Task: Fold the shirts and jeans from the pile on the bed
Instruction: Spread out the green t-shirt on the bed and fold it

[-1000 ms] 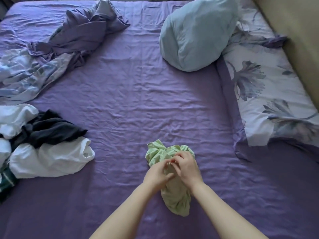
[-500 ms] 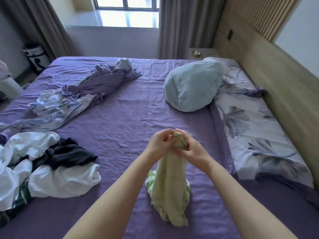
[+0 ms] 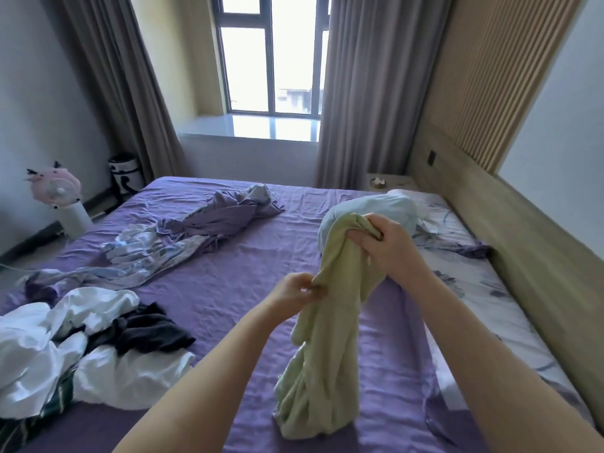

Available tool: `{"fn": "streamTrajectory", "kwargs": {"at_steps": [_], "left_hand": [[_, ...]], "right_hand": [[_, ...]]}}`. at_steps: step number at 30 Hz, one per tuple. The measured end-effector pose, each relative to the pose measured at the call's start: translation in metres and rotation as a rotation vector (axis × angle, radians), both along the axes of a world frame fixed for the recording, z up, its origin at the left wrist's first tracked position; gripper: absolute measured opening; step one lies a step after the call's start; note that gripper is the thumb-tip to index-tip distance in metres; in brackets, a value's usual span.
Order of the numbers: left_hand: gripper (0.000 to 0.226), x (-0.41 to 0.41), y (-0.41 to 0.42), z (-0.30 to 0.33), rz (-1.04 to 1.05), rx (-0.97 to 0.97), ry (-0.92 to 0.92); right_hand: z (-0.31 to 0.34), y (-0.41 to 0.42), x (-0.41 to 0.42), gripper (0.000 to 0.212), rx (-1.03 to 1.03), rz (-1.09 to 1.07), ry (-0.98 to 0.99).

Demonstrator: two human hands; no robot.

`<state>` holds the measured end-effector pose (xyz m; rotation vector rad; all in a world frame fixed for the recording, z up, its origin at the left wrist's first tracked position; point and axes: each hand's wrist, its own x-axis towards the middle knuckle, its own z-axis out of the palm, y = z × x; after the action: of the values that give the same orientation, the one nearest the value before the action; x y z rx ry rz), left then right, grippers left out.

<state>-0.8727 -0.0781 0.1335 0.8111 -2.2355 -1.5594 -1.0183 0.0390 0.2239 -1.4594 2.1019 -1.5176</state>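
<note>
White and black crumpled clothes in a pile (image 3: 91, 348) lie well left of both hands. Nearer, the left hand (image 3: 294, 294) pinches an edge of the pale green cotton shirt (image 3: 322, 348), lower than the right hand (image 3: 389, 248), which grips its bunched top. Its long axis hangs straight down to the purple bedsheet (image 3: 228, 276), so spreading means parting the hands sideways.

Pale green shirt (image 3: 322, 348); purple bed sheet (image 3: 228, 276); white and black clothes pile (image 3: 91, 341); light blue pillow (image 3: 397, 204).
</note>
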Motion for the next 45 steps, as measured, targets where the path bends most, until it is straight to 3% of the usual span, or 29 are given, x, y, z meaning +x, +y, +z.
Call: {"fn": "streamTrajectory", "kwargs": {"at_steps": [4, 7, 10, 12, 14, 18, 22, 25, 30, 33, 34, 35, 38, 40, 45], "left_hand": [[0.029, -0.002, 0.005, 0.040, 0.101, -0.023, 0.066], [0.025, -0.006, 0.006, 0.074, 0.163, -0.113, 0.046], [0.012, -0.008, 0.006, 0.103, 0.334, -0.027, 0.108], [0.038, -0.009, 0.006, 0.117, 0.425, 0.113, 0.189], [0.050, -0.010, 0.005, 0.130, 0.463, 0.236, 0.290], [0.034, -0.006, 0.005, 0.154, 0.485, 0.340, 0.389], [0.031, 0.010, -0.001, 0.169, 0.507, 0.255, 0.408], [0.019, 0.035, -0.017, 0.178, 0.490, 0.122, 0.379], [0.011, 0.082, -0.048, 0.177, 0.312, -0.121, 0.132], [0.024, 0.099, -0.054, 0.169, 0.244, -0.564, -0.254], [0.030, 0.103, -0.049, 0.169, 0.268, -0.715, -0.259], [0.036, 0.105, -0.046, 0.168, 0.219, -0.739, -0.178], [0.050, 0.111, -0.025, 0.168, -0.170, -0.370, 0.075], [0.057, 0.115, -0.021, 0.164, -0.236, -0.350, 0.073], [0.034, 0.126, -0.020, 0.165, -0.297, -0.330, 0.163]], "right_hand": [[0.009, 0.009, -0.007, 0.012, 0.052, -0.028, 0.105], [0.002, 0.010, -0.002, 0.039, 0.056, -0.025, 0.221], [-0.007, 0.007, 0.018, 0.040, -0.020, -0.019, 0.299], [-0.016, 0.007, 0.034, 0.032, -0.130, -0.079, 0.286], [-0.023, 0.010, 0.051, 0.027, -0.194, -0.136, 0.263], [-0.020, 0.009, 0.087, 0.034, -0.004, -0.200, 0.120], [-0.012, 0.003, 0.101, 0.018, 0.044, -0.207, 0.021], [0.005, 0.003, 0.098, 0.022, -0.022, -0.197, -0.054], [0.049, -0.006, 0.109, 0.019, -0.146, -0.174, -0.114], [0.070, -0.013, 0.125, 0.019, -0.118, -0.092, -0.085], [0.074, -0.015, 0.132, 0.018, -0.088, -0.068, -0.060], [0.076, -0.018, 0.138, 0.015, -0.056, -0.050, -0.031], [0.077, -0.024, 0.153, 0.006, -0.042, -0.032, -0.013], [0.077, -0.022, 0.160, 0.006, -0.070, -0.043, -0.065], [0.067, -0.008, 0.164, 0.018, -0.165, -0.007, -0.286]]}}
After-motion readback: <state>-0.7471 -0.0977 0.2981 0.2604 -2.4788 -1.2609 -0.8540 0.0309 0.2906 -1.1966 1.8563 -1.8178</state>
